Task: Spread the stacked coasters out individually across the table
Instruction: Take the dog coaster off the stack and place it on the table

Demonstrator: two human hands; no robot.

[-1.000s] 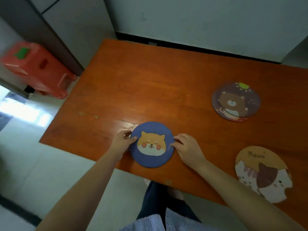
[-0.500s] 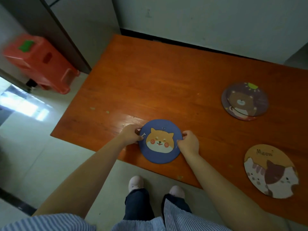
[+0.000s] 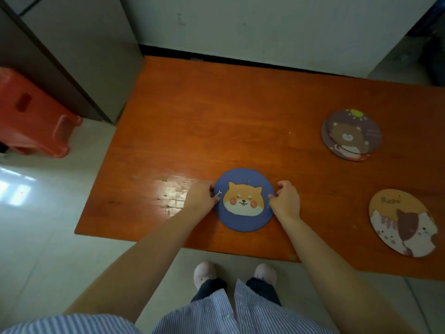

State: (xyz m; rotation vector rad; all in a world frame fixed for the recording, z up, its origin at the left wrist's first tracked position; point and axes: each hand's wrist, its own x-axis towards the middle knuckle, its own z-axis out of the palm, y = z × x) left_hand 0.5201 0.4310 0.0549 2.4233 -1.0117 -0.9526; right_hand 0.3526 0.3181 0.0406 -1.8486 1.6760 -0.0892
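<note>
A round blue coaster with an orange dog face [image 3: 243,201] lies flat on the orange wooden table [image 3: 216,121], close to its near edge. My left hand [image 3: 201,197] pinches the coaster's left rim and my right hand [image 3: 286,201] pinches its right rim. At the right, a small stack of purple bear coasters [image 3: 351,135] sits with its layers slightly offset. A single tan cat coaster [image 3: 404,225] lies alone near the table's front right.
A red plastic stool [image 3: 33,114] stands on the floor to the left, beside a grey cabinet [image 3: 79,51]. A white wall runs along the table's far edge. My feet are just under the near edge.
The dog coaster has slid a little farther onto the table from the near edge. Both hands shifted from fingertips on its sides to pinching the rims. The camera view tilted down.
</note>
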